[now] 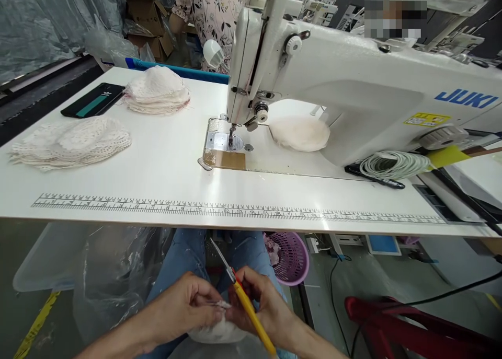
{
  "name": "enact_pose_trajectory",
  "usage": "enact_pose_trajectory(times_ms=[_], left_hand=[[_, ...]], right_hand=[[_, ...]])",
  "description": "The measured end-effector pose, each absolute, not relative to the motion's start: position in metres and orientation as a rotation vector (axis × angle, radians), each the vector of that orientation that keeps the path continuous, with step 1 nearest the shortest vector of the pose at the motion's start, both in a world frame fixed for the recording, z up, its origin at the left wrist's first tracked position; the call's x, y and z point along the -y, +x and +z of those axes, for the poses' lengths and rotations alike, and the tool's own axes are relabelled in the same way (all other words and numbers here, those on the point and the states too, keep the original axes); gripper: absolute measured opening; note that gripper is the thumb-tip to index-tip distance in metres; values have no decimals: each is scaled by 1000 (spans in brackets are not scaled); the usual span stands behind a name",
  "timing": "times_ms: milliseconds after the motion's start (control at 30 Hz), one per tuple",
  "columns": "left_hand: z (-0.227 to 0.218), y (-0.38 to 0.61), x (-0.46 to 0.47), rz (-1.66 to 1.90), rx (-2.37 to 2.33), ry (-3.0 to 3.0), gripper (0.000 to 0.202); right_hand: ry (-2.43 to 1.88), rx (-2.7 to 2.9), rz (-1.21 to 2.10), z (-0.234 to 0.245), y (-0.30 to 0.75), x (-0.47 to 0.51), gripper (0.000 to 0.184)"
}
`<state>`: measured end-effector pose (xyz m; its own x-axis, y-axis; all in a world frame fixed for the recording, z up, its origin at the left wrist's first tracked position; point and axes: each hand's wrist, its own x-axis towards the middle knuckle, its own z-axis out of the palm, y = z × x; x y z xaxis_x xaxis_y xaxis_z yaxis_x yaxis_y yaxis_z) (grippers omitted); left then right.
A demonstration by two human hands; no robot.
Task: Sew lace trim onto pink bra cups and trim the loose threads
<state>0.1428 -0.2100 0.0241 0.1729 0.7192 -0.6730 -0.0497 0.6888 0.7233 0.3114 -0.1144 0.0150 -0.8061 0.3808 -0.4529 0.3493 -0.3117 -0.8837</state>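
Low in the view, above my lap, my left hand (184,307) pinches a small white lace piece (219,327) that hangs below both hands. My right hand (261,304) is closed on yellow-handled thread snips (245,301), with the blade pointing up and to the left, and its fingers also touch the lace. Both hands are below the front edge of the white sewing table (157,165). The white JUKI sewing machine (353,82) stands on the table, its needle over the metal plate (221,142).
Two stacks of white lace pieces (72,142) (157,90) lie on the table's left; another pad (300,133) sits under the machine arm. A phone (94,99), a coiled cable (394,164), a purple basket (292,257) below, a clear plastic bag (102,275). A person in a floral top (214,14) stands behind.
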Motion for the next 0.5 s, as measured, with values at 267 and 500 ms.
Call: enact_pose_trajectory(times_ms=[267, 500], left_hand=[[23, 139, 213, 675, -1223, 582, 36], [20, 144, 214, 647, -1329, 599, 27]], right_hand=[[-963, 1735, 2403, 17, 313, 116, 49], [-972, 1780, 2377, 19, 309, 117, 49]])
